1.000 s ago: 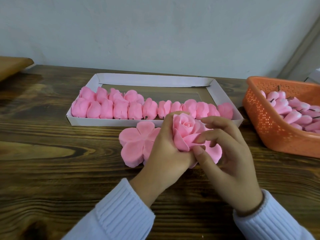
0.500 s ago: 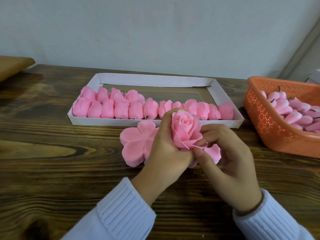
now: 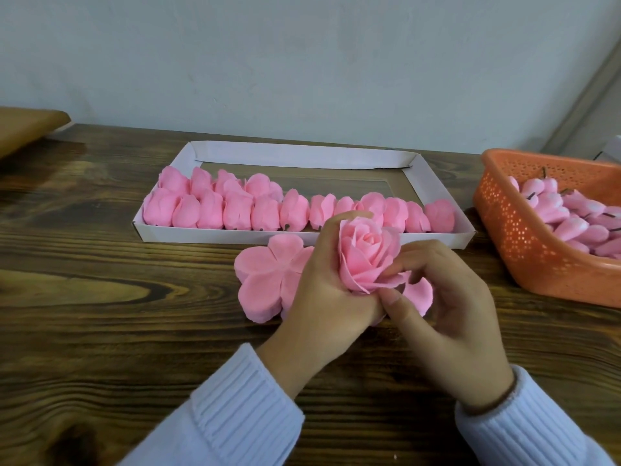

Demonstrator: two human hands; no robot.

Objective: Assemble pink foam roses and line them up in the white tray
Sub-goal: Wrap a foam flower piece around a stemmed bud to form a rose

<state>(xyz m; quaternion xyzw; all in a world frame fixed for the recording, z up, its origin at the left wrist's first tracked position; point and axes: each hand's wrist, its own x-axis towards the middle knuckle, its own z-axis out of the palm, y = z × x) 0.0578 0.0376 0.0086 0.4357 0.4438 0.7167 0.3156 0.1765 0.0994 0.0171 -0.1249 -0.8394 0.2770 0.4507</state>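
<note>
While a dark, grained wooden table [image 3: 100, 331] is carrying the work, a person in pale blue ribbed sleeves [image 3: 242, 408] is holding a pink foam rose [image 3: 368, 257] just above the tabletop, near the front wall of a shallow white cardboard tray [image 3: 302, 154]. The left hand [image 3: 322, 297] is wrapping closed around the rose's base and left side, its fingers curling up behind the bloom. The right hand [image 3: 447, 307] is pinching an outer petal at the rose's lower right edge between thumb and fingertips, the grip narrow. Stacks of flat pink foam petal cut-outs [image 3: 265, 280] are lying on the table beneath and beside the hands, partly hidden by them. Finished pink foam roses [image 3: 235, 210] are sitting side by side inside the tray, filling its front edge, with a shorter second row behind them at the left end. An orange perforated plastic basket [image 3: 524, 250] is standing at the right, well apart from the hands, holding pink foam rosebuds [image 3: 571, 227] on dark stems.
</note>
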